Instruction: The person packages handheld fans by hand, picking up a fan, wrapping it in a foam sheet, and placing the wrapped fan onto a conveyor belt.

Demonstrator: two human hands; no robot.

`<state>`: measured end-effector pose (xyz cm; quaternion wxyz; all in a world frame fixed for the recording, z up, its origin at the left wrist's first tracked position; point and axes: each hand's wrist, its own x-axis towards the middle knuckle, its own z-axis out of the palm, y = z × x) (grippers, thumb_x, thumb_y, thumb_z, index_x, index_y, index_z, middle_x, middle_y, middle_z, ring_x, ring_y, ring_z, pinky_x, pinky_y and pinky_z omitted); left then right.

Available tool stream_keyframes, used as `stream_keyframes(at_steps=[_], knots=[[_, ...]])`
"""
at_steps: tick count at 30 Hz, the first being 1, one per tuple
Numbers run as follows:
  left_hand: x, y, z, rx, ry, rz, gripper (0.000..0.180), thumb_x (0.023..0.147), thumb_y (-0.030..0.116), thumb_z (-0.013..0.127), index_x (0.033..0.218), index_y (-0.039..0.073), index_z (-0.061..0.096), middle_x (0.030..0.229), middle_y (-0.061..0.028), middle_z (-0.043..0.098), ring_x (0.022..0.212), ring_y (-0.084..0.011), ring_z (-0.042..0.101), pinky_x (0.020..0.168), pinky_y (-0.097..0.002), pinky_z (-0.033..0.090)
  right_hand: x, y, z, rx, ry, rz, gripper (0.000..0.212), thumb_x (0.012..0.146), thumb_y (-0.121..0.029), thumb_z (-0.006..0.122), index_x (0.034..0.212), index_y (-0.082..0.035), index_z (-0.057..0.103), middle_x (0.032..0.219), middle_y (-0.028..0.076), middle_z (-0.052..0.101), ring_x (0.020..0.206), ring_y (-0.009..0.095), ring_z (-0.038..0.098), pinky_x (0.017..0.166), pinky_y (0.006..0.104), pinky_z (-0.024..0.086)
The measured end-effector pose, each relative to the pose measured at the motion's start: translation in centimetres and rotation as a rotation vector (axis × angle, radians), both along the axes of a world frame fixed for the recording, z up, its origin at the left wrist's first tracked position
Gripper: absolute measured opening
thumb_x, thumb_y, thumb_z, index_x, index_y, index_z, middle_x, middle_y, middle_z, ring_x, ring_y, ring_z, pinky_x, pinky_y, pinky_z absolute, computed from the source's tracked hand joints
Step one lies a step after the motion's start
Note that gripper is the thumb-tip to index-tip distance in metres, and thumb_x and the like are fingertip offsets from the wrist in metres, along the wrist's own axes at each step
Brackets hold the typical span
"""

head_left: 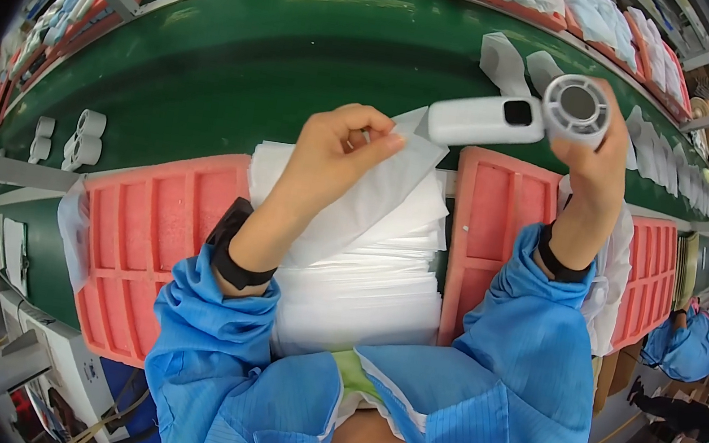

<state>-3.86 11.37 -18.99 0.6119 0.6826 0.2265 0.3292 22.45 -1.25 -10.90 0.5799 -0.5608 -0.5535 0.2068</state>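
Observation:
My right hand point(601, 156) is closed around the round, vented head of a white handheld fan point(477, 121). Its handle points left and carries a small black window. At the handle's tip is the mouth of a thin white translucent bag point(371, 197); the tip appears to be just at or inside the opening. Thumb and fingers of my left hand point(342, 152) pinch the bag near that mouth. The bag slants down over a thick stack of similar white bags point(360, 308) in front of my chest.
Red compartment trays point(149, 229) stand left and right of the stack. Beyond runs a green conveyor belt point(260, 54), with white ring-shaped parts point(87, 139) at left and bagged items point(658, 160) at right. Filled red trays point(529, 10) line the far side. Co-workers point(689, 341) are at far right.

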Motion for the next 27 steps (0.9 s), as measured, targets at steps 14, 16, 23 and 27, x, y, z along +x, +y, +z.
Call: stream_keyframes(at_steps=[14, 16, 23, 27], knots=[[-1.6, -1.8, 4.0, -0.251, -0.311, 0.166, 0.016, 0.087, 0.006, 0.068, 0.101, -0.002, 0.070, 0.084, -0.0053, 0.068, 0.074, -0.0108, 0.061, 0.069, -0.0228, 0.047, -9.4, 3.4, -2.9, 0.104, -0.344, 0.268, 0.071, 0.055, -0.004, 0.081, 0.123, -0.004, 0.060, 0.110, 0.009, 0.054, 0.097, 0.020, 0.057, 0.083, 0.0274, 0.046], [-1.6, -1.6, 3.6, -0.422, -0.456, 0.084, 0.015, 0.089, 0.006, 0.066, 0.101, -0.003, 0.070, 0.088, -0.0077, 0.070, 0.081, -0.0133, 0.064, 0.076, -0.0254, 0.049, -10.1, 3.3, -3.1, 0.126, -0.348, 0.194, 0.075, 0.055, -0.001, 0.081, 0.127, -0.007, 0.060, 0.109, 0.010, 0.053, 0.097, 0.022, 0.056, 0.082, 0.0283, 0.047], [-2.1, -2.2, 4.1, -0.056, -0.293, -0.004, 0.013, 0.087, 0.002, 0.065, 0.098, -0.003, 0.069, 0.084, -0.0080, 0.067, 0.079, -0.0137, 0.062, 0.071, -0.0272, 0.048, -11.1, 2.7, -2.9, 0.119, -0.473, 0.074, 0.080, 0.053, 0.003, 0.081, 0.129, -0.009, 0.060, 0.108, 0.011, 0.053, 0.094, 0.023, 0.057, 0.080, 0.0315, 0.049], [-1.7, -4.0, 5.0, 0.429, -0.075, 0.115, 0.015, 0.081, -0.002, 0.068, 0.096, -0.001, 0.069, 0.080, -0.0093, 0.063, 0.075, -0.0157, 0.060, 0.062, -0.0274, 0.047, -11.1, 2.8, -3.3, 0.144, -0.560, -0.031, 0.076, 0.053, 0.003, 0.079, 0.126, -0.009, 0.062, 0.107, 0.011, 0.054, 0.092, 0.024, 0.057, 0.078, 0.0327, 0.050]])
